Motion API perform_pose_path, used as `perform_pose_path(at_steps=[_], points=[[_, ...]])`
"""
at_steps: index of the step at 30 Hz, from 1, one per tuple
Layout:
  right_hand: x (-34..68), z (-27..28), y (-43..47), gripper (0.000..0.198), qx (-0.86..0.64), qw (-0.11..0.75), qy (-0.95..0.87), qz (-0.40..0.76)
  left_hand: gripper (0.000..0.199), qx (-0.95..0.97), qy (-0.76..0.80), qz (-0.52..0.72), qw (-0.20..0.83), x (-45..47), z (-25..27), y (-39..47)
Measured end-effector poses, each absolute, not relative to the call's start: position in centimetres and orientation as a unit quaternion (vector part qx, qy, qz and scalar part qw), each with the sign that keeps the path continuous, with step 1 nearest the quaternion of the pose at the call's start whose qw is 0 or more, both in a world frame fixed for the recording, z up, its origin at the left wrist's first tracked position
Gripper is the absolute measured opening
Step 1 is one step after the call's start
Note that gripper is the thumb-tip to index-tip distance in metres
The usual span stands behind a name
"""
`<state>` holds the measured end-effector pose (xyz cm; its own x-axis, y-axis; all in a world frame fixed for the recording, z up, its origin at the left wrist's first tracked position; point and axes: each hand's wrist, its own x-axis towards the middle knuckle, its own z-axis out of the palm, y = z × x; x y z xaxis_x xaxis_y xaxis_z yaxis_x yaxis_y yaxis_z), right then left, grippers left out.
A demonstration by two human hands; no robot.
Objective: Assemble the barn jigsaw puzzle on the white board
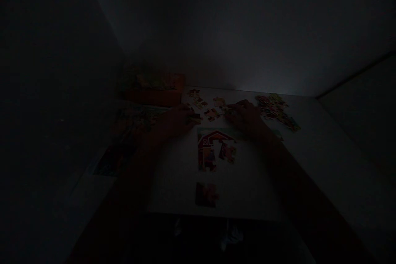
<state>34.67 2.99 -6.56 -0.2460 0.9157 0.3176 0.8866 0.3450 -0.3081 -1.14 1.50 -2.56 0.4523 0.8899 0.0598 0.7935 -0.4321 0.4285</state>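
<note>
The picture is very dark. My left hand [175, 121] is closed, with a puzzle piece [195, 119] at its fingertips. Bent over the loose pieces at the back, my right hand [246, 116] has its finger and thumb at another puzzle piece [225, 110]; shadow blurs the grip. Between and in front of my hands lies a partly joined puzzle [202, 142] showing a red barn with white trim. A pair of joined or overlapping pieces [228, 152] sits tilted in its gap. Closer to me is a separate piece [206, 194].
Several loose pieces [212, 114] lie between my hands. A heap of pieces [274, 109] is at the right. An orange-brown box [154, 95] stands at the back left, with a dim printed picture [130, 121] before it. A wall [241, 49] rises behind the white table [241, 196].
</note>
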Motion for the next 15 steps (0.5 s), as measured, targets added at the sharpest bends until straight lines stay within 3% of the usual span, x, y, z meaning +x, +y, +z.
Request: perform_pose_path(at_steps=[10,15], points=[[36.0,-5.6,3.1,0.06,-0.614,0.18,-0.767,0.047,0.041,0.847,0.493,0.127,0.152,-0.9,-2.5,1.1],[37.4,-5.7,3.6,0.07,-0.613,0.197,-0.764,0.048,0.072,0.851,0.489,0.085,0.171,0.7,-1.2,-0.1]])
